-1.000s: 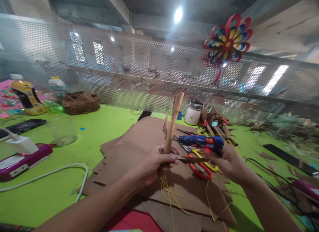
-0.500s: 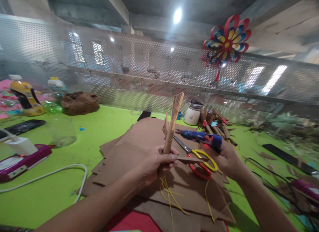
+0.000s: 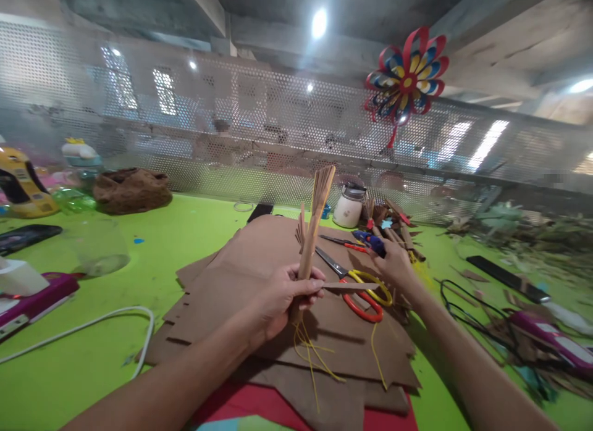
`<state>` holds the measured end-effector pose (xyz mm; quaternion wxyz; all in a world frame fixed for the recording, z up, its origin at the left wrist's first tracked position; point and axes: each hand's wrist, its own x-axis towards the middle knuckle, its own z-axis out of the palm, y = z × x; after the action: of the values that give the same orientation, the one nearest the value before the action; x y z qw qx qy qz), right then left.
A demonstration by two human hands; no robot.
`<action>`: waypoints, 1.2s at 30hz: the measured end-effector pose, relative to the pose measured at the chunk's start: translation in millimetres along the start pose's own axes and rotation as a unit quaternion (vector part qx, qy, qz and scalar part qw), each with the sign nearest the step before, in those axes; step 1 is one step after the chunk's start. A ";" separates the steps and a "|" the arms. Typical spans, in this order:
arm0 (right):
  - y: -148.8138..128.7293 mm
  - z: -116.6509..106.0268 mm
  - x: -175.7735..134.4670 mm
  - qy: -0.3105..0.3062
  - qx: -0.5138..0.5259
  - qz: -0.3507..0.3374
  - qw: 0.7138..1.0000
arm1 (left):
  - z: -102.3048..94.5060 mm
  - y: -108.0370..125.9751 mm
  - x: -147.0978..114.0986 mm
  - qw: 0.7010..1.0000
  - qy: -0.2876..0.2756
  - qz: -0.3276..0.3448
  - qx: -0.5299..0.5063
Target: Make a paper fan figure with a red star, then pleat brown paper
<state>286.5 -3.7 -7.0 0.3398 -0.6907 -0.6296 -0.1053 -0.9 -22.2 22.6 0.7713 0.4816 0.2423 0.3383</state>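
My left hand is closed around a brown paper roll standing upright, its top cut into a fringe. Pinched at the thumb is a narrow brown paper strip that points right. Yellow strings dangle from the roll's lower end. Further back, my right hand has its fingers wrapped round a blue hot glue gun, low over the right side of the sheets. Between my hands lie scissors with yellow and red handles; a second pair of scissors is behind them.
Stacked brown paper sheets cover the middle of the green table. Behind them stand a white jar and several finished paper rolls. On the left are a clear cup and white cable; black cables lie right.
My right hand has moved the glue gun back and down, away from the roll, toward the sheets' far right. My left hand keeps the roll and strip. The whole view has shifted slightly.
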 end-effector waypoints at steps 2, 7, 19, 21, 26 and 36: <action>7.8 13.5 4.2 -0.007 -0.024 0.002 1.000 | 0.1 -0.8 -0.2 1.000 -0.003 0.000 -0.001; 15.9 37.4 13.5 -0.034 -0.110 -0.012 0.993 | -0.6 -2.1 -0.8 1.000 -0.015 0.003 -0.013; -37.7 10.0 -10.6 -0.079 0.149 0.009 0.986 | -3.7 -3.2 5.9 0.995 0.048 0.065 -0.053; -64.5 0.2 -19.1 -0.188 0.347 0.014 0.919 | -3.7 -3.1 6.4 0.994 0.057 0.067 -0.061; -103.5 -12.5 -32.9 -0.261 0.548 0.043 0.794 | -4.7 -0.9 6.6 0.993 0.064 0.050 -0.080; -108.2 -13.8 -40.5 -0.206 0.637 0.065 0.740 | -2.2 1.0 5.1 0.994 0.060 0.014 -0.091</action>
<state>181.1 -46.9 16.5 0.5685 -0.3570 -0.5581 0.4878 0.7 -16.8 22.3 0.7911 0.3917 0.2496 0.3981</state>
